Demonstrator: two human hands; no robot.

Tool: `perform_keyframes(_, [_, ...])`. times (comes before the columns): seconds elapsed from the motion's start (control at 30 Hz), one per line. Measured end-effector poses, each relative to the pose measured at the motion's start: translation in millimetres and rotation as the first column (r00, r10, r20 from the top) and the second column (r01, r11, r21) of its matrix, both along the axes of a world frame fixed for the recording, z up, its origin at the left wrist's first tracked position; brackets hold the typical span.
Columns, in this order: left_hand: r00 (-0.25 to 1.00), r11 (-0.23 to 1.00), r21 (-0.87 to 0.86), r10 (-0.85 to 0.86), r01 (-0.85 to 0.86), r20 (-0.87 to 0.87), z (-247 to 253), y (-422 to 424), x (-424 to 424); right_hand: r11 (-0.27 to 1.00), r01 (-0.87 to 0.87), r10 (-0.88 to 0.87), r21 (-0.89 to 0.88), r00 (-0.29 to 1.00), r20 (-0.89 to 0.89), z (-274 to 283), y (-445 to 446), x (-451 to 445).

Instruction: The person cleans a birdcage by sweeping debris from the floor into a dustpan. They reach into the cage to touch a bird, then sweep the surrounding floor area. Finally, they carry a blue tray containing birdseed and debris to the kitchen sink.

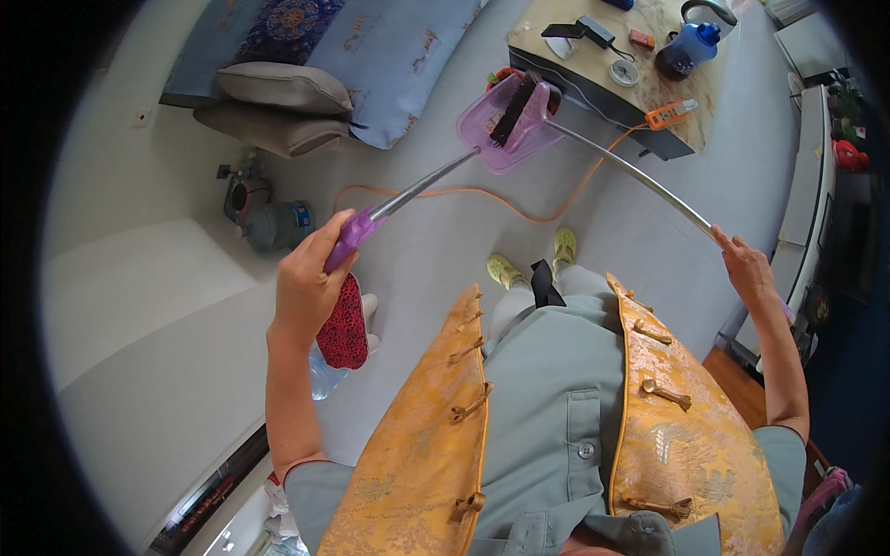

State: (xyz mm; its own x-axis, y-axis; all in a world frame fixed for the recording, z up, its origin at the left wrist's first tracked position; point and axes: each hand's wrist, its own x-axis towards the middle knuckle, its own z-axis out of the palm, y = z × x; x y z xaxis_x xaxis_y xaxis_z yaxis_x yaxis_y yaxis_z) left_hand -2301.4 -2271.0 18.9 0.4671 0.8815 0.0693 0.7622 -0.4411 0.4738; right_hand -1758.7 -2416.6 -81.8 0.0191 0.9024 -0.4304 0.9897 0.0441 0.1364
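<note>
My left hand (309,278) is closed around the purple grip of a long-handled dustpan (500,156). Its pink-purple plastic pan lies near the end of the low table. In my right hand (747,267) is the metal handle of a broom (518,115), held with a finger stretched along the pole. The broom's dark bristles lie over the pan, and small debris seems to show beside them. Something red and green, partly hidden, sits behind the pan.
A marble-topped table (709,118) bears a blue bottle (685,52), an orange power strip (671,115) and several small items. An orange cord (480,191) crosses the floor near my feet. A draped sofa (396,69), a water jug (271,226) and a red patterned stool (344,330) stand leftward.
</note>
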Motion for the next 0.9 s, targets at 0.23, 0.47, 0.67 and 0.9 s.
perform_keyframes(0.23, [0.93, 0.945, 0.157, -0.238, 0.288, -0.279, 13.2, 48.2, 34.7, 0.986, 0.026, -0.051, 0.167, 0.987, 0.152, 0.9, 24.7, 7.2])
perform_keyframes(0.47, [0.863, 0.881, 0.228, -0.302, 0.415, -0.405, 26.3, 78.0, 59.0, 0.948, 0.002, -0.047, 0.319, 0.99, 0.135, -5.9, 24.2, 15.6])
perform_keyframes(0.67, [0.85, 0.875, 0.226, -0.304, 0.428, -0.429, 35.9, 91.3, 74.3, 0.932, 0.01, -0.045, 0.362, 0.995, 0.089, -28.6, 57.6, 3.5])
perform_keyframes(0.9, [0.849, 0.902, 0.186, -0.273, 0.389, -0.452, 29.9, 109.0, 76.7, 0.932, -0.073, 0.0, 0.356, 0.98, 0.201, -39.9, 89.0, 30.9])
